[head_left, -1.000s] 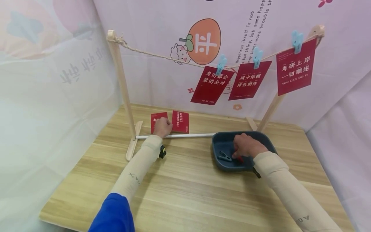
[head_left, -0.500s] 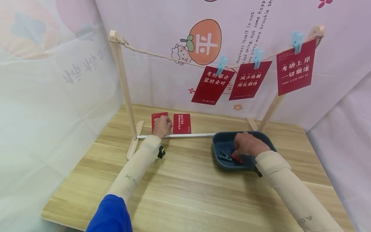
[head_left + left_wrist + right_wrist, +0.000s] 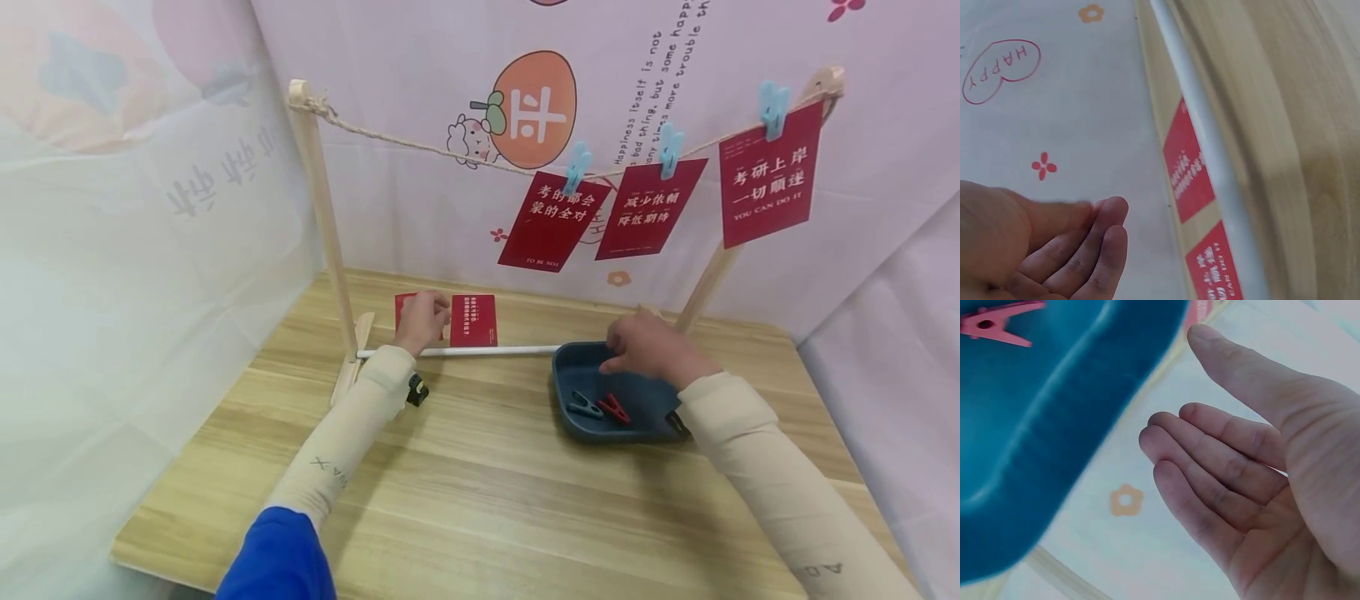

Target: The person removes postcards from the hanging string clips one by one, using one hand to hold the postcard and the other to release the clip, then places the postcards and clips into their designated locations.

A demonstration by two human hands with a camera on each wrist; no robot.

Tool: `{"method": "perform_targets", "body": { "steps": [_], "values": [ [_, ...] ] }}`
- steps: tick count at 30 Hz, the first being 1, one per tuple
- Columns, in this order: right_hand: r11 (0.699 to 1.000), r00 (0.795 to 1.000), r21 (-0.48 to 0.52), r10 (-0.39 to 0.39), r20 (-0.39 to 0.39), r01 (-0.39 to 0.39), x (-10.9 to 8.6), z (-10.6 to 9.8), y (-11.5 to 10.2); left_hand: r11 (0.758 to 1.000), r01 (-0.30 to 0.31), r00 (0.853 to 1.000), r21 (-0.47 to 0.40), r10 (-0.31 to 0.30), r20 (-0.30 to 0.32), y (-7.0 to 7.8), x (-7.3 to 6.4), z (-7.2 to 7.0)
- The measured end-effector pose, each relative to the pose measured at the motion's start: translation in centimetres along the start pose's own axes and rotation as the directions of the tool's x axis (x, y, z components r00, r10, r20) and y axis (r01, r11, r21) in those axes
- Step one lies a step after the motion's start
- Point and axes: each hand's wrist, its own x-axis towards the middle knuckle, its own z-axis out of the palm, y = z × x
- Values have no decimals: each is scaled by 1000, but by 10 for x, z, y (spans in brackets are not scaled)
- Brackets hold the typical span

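Note:
My left hand [image 3: 423,322] is over the left one of two red cards lying on the table, partly hiding that card [image 3: 405,304]. The other card [image 3: 474,321] lies just to its right. In the left wrist view, the thumb [image 3: 1063,219] meets a fingertip with nothing visible between them. My right hand [image 3: 651,346], fingers loosely bent and thumb apart, is above the dark blue tray [image 3: 577,429] and holds nothing. Inside the tray are a red clothespin [image 3: 615,408] and a dark blue-green clothespin [image 3: 585,405], side by side.
A twine line [image 3: 420,150] runs between two wooden posts, the left post [image 3: 324,217] near the cards. Light blue clothespins [image 3: 577,168] hold three red cards [image 3: 553,225] on it. A white rod [image 3: 495,351] crosses low between the posts.
My right hand has let go of the red clothespin and risen out of the tray. My left hand has lifted slightly off the cards; the right-hand card, tilted earlier, now lies straighter.

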Motion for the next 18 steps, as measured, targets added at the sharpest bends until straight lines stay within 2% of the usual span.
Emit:
{"method": "perform_targets", "body": {
  "steps": [5,10,18],
  "values": [
    [1000,999,-8,-27,-37,26,-3,-16,-11,999,-28,999,-29,29,14,10,-4,-4],
    [997,994,-37,-66,-85,63,-6,-34,-19,997,-14,999,-78,17,45,19,-5,-7],
    [994,983,-60,-99,-156,91,-7,-56,-31,992,-43,998,-118,48,41,35,-9,-14]
  ]
}}
